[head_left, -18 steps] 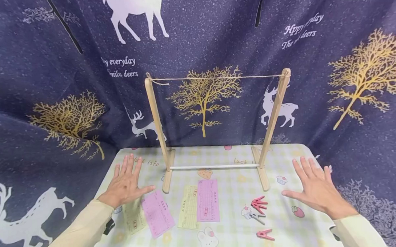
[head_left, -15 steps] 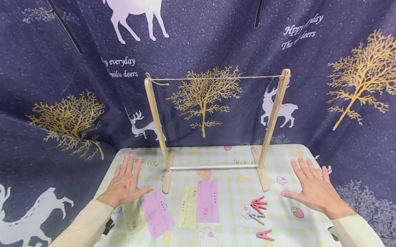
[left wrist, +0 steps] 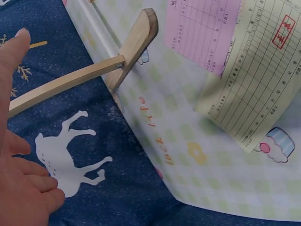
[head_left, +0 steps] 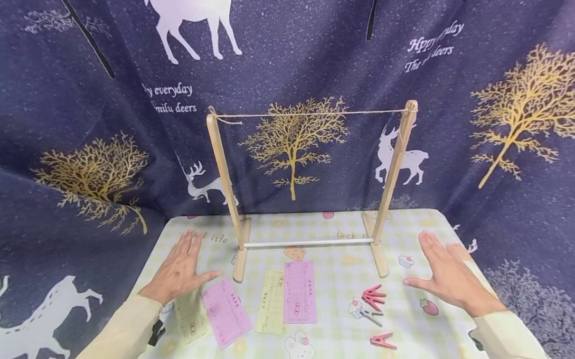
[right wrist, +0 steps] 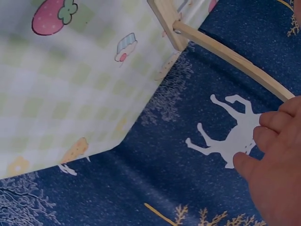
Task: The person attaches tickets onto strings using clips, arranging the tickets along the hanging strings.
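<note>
In the head view my left hand (head_left: 177, 271) is held over the table's left side, fingers straight and thumb spread, holding nothing. Near its thumb lie a pink slip (head_left: 227, 312) and a pale yellow slip (head_left: 193, 319), overlapping. My right hand (head_left: 455, 280) is likewise stretched out at the right side, with nothing in it. To its left lie red clothespins (head_left: 374, 296), a grey clothespin (head_left: 373, 317) and another red clothespin (head_left: 383, 340). A second pink slip (head_left: 300, 293) and yellow slip (head_left: 269, 311) lie between the hands.
Behind the slips stands a wooden frame (head_left: 226, 177) with a string (head_left: 309, 114) tied across its top and a white rod (head_left: 309, 243) low down. A checked cloth (head_left: 339, 340) covers the table. Dark blue printed fabric (head_left: 320, 64) hangs around the back and sides.
The fingers of both hands have drawn closer together, and the hands have tilted slightly. The whole head view has shifted a little. Slips, clothespins and frame stay in place.
</note>
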Motion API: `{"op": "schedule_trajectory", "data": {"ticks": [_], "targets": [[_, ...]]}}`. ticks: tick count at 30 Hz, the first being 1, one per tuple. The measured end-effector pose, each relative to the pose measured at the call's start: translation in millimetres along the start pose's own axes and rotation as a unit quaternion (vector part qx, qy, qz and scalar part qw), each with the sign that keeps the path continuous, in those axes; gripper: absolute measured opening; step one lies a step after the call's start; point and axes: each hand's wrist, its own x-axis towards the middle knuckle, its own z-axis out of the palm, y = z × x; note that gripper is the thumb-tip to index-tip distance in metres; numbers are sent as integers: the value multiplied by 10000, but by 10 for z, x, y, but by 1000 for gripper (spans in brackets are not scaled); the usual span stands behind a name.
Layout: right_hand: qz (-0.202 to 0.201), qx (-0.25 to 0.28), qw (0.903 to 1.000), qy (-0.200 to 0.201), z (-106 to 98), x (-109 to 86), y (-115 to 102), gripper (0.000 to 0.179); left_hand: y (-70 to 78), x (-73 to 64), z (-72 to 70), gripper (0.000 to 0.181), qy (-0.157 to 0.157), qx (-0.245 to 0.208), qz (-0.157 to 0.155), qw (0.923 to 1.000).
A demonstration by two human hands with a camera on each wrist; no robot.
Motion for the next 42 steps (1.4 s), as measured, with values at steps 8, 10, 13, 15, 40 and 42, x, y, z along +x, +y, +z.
{"op": "schedule_trajectory", "data": {"ticks": [8,10,13,15,40,42], "targets": [[58,279,9996,-25,96,-20,22,110,-50,5,90,103,299,-76,68,9995],[93,374,9992,-55,120,-20,25,110,-74,2,117,101,284,-243,-15,9993],[199,542,9983,-114,153,-22,19,109,-120,-8,159,100,205,-528,-198,9982],[319,702,9968,-215,171,-27,13,108,-155,-19,192,99,116,-727,-348,9967],[-78,1107,9938,33,613,-51,6,68,-242,-59,780,54,-541,-2247,-1200,9655],[-199,1093,9938,94,664,-47,6,66,-234,-57,822,52,-534,-2237,-1191,9659]]}}
